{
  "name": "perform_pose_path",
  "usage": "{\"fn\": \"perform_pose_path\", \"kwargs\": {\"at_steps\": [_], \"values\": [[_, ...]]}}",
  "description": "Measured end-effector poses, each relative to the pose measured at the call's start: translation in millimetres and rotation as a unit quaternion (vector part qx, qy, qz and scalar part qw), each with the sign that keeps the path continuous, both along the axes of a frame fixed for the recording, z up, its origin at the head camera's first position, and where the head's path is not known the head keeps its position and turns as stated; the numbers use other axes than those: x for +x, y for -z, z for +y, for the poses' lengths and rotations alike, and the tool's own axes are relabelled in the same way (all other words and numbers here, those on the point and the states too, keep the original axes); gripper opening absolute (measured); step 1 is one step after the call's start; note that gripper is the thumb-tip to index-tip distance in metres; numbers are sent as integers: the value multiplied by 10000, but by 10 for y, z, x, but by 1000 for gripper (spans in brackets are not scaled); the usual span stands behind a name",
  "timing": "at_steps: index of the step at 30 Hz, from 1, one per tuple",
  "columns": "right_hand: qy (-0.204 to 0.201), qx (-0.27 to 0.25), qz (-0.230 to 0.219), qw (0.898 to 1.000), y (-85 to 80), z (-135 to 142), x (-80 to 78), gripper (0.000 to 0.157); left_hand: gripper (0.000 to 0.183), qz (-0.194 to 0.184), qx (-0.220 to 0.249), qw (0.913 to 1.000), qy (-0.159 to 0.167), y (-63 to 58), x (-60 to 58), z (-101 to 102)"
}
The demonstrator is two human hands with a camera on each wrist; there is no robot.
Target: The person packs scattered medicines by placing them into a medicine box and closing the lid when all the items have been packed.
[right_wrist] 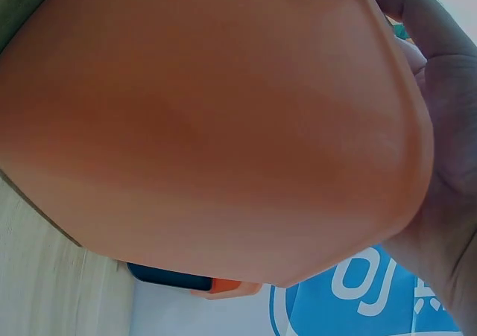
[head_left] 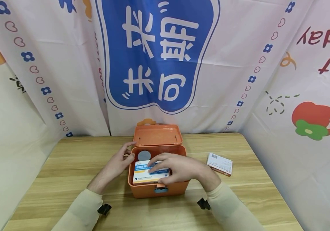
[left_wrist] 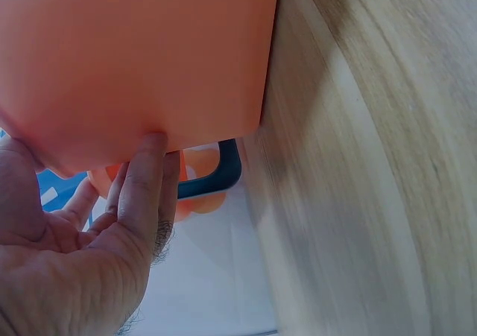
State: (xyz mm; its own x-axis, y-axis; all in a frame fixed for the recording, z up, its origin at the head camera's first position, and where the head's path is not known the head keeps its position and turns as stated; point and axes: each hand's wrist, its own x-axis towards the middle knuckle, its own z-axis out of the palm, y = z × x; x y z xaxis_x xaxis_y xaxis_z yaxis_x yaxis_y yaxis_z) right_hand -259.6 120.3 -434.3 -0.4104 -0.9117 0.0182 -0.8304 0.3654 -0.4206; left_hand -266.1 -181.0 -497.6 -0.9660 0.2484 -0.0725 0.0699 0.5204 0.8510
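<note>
An open orange storage box (head_left: 141,192) stands on the table, its lid (head_left: 157,135) tipped back. Inside lies a white, blue and yellow medicine carton (head_left: 141,177), printed face up. My right hand (head_left: 179,167) reaches over the box's right side. Its fingertips rest on the carton's face and its thumb is by the front rim. My left hand (head_left: 122,163) holds the box at its rear left corner, thumb at the rim and fingers against the outer wall (left_wrist: 149,60). A round grey thing (head_left: 144,155) sits behind the carton. The right fingers are mostly hidden in the right wrist view.
A smaller white and brown carton (head_left: 220,164) lies on the table to the right of the box. A blue-grey clasp (head_left: 161,190) is on the box's front. A dark handle (left_wrist: 223,172) shows behind the box. Printed curtains (head_left: 211,106) hang around the wooden table (head_left: 81,160).
</note>
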Motion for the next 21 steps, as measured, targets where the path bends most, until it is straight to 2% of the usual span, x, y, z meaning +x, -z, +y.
{"fn": "perform_pose_path", "kwargs": {"at_steps": [9,21], "values": [[89,106,-174,9998,14,-40,-19,45,56,-47,-52,10000,-27,-10,1,-4],[41,71,-160,9998,48,-92,-39,45,56,48,-14,10000,29,2,-3,-13]]}}
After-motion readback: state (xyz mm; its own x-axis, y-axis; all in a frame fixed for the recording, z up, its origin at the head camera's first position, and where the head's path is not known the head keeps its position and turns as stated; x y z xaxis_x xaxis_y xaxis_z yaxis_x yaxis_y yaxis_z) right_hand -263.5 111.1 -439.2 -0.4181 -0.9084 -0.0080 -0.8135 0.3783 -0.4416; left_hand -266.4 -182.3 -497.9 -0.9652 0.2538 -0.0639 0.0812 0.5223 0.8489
